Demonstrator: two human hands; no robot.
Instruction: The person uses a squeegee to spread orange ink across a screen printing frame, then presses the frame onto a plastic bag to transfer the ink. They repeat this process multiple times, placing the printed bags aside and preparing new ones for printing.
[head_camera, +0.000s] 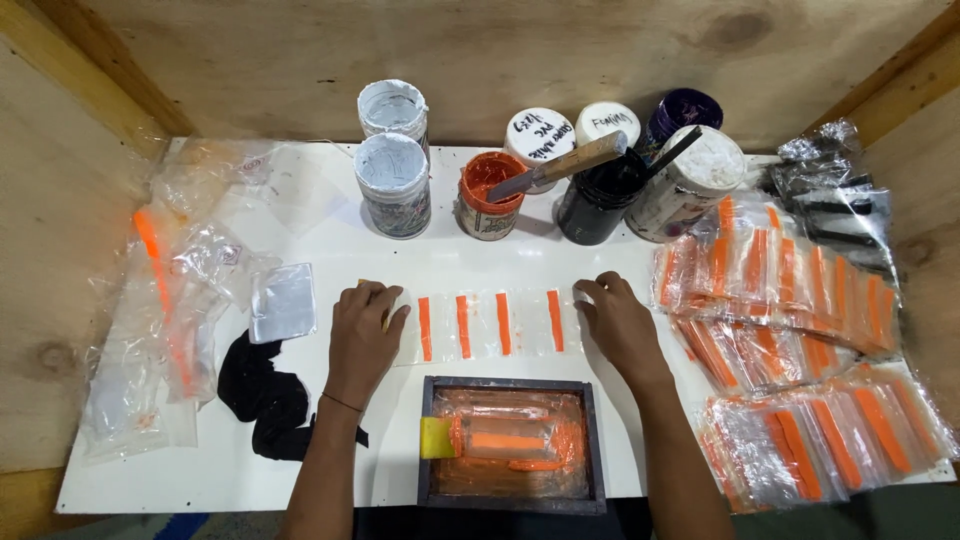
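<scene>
Nearest the body sat a dark-framed printing screen, orange-inked, squeegee within. Beyond it, left hand and right hand pressed flat, fingers spread, pinning each end of the orange-striped clear plastic strip against the white desk. Farther back stood the open orange paint jar, within reach.

Left hand and right hand press flat on a clear strip of orange-striped bags on the white worktop.

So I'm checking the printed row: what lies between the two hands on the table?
In the head view, a clear plastic strip with four orange stripes lies between the left hand and right hand.
</scene>
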